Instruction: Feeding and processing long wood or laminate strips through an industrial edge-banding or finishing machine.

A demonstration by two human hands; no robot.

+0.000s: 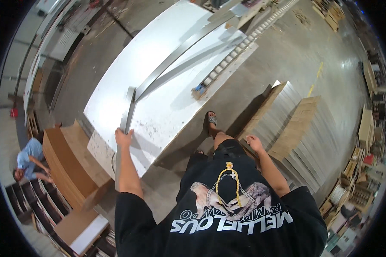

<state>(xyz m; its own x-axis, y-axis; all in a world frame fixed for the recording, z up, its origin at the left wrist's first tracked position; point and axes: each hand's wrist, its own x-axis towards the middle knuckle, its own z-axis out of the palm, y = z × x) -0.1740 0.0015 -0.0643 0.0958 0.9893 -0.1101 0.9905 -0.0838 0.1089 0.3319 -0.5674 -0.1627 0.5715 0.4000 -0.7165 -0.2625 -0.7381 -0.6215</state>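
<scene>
My left hand (123, 137) is closed around a long grey strip (128, 109) over the left side of a white-topped table. That strip's far end meets a second long grey strip (171, 58), which runs diagonally across the tabletop toward the far right. Where they meet, I cannot tell whether they are joined or only overlap. My right hand (255, 143) hangs at my right side, loosely curled with nothing visible in it. It is nearest a stack of long panels (266, 111) with a brown end face.
The white table (158, 38) has scuffed edges. A slatted rail with a blue end (199, 89) lies along its right edge. A second panel stack (296, 128) stands on my right. To the left, a person in light blue (30, 154) is beside curved-looking brown boards (64, 167).
</scene>
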